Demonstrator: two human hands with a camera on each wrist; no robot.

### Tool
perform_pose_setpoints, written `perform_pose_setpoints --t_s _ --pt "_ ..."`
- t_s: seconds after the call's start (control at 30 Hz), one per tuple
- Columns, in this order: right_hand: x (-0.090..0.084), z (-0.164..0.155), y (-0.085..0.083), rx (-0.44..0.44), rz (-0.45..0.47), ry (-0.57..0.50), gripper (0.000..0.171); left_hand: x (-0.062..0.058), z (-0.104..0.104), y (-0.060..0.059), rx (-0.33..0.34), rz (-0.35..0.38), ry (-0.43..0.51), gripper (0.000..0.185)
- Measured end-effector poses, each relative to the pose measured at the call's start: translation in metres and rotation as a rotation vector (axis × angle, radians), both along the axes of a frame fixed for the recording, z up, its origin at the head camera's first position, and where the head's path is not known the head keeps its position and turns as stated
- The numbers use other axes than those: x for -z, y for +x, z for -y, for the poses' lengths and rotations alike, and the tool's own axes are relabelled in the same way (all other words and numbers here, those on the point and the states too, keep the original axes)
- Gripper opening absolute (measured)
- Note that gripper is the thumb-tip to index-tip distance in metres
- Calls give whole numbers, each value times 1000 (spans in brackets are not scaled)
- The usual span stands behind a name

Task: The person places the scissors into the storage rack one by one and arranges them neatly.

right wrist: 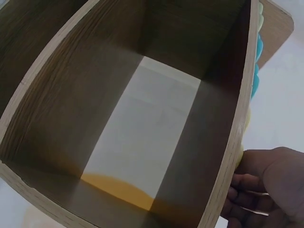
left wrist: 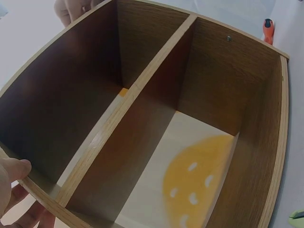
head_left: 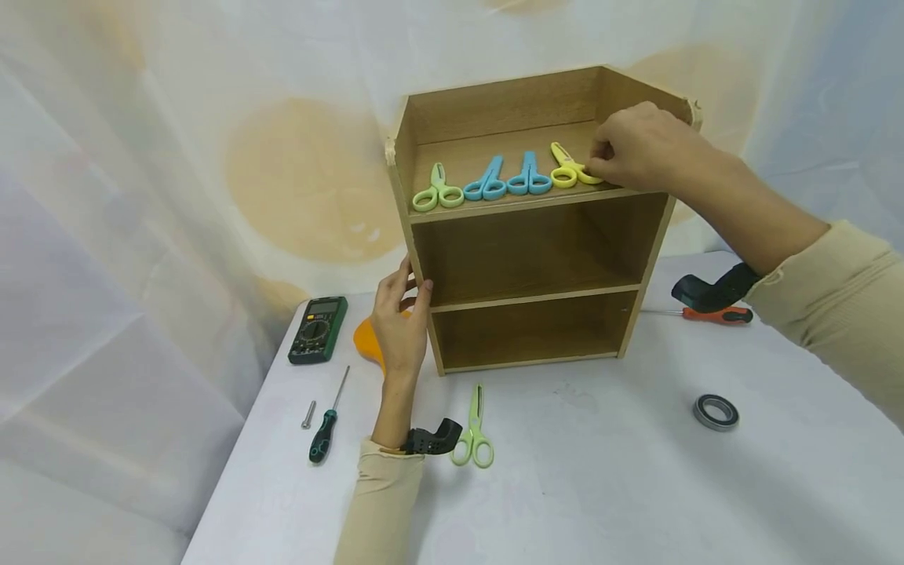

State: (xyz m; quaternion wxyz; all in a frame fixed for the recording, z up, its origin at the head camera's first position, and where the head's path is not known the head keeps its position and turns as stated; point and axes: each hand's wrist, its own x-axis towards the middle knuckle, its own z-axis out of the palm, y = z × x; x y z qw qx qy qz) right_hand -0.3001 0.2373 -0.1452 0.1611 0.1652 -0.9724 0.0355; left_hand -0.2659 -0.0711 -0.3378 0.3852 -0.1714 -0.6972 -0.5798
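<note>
A small wooden shelf unit (head_left: pixel 537 298) stands upright on the table. My left hand (head_left: pixel 400 322) grips its left side panel, thumb on the front edge and fingers round the outside; the left wrist view has the thumb (left wrist: pixel 16 168) over that edge. Up on the top board, my right hand (head_left: pixel 643 145) has its fingers curled at one handle loop of the yellow scissors (head_left: pixel 563 174), pinching it. To their left lie two pairs of blue scissors (head_left: pixel 530 180) and a pair of green scissors (head_left: pixel 438 192). The right wrist view shows the right hand (right wrist: pixel 280 185) beside the board's front edge.
Another pair of green scissors (head_left: pixel 475 431) lies before the shelf. At left are a multimeter (head_left: pixel 318 331), a screwdriver (head_left: pixel 324 435), a bolt (head_left: pixel 308 414) and an orange object (head_left: pixel 366 339) partly behind my left hand. An orange-handled screwdriver (head_left: pixel 716 315) and a bearing (head_left: pixel 716 412) lie right.
</note>
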Motion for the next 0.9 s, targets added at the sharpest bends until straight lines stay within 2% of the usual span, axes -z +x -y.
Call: perform_pose_setpoints --t_s 0.07,0.13,0.23,0.33,0.4,0.5,0.67,0.77,0.9 --pt "2 0 9 -10 -64 -19 27 0 -1 1 6 0 2 46" --pt "8 2 23 -61 -171 -64 26 0 -3 2 8 4 0 46" --pt "25 12 51 -216 -315 -153 17 -3 -4 2 3 -2 -10 46" --pt "59 27 81 -396 -351 -223 5 -8 -4 1 -4 -19 -15 46" --pt "90 40 100 -462 -292 -249 4 -11 -4 0 -5 -32 -18 46" --pt "143 59 116 -496 -175 -276 5 -16 -4 -1 1 -44 -20 46" --pt "224 88 121 -482 71 -318 4 -17 -4 1 4 -27 -10 46" --pt "257 101 119 -431 195 -338 11 -16 -4 2 -2 -11 -9 46" --pt "283 116 117 -372 252 -356 18 -16 -4 5 -13 -3 -20 45"
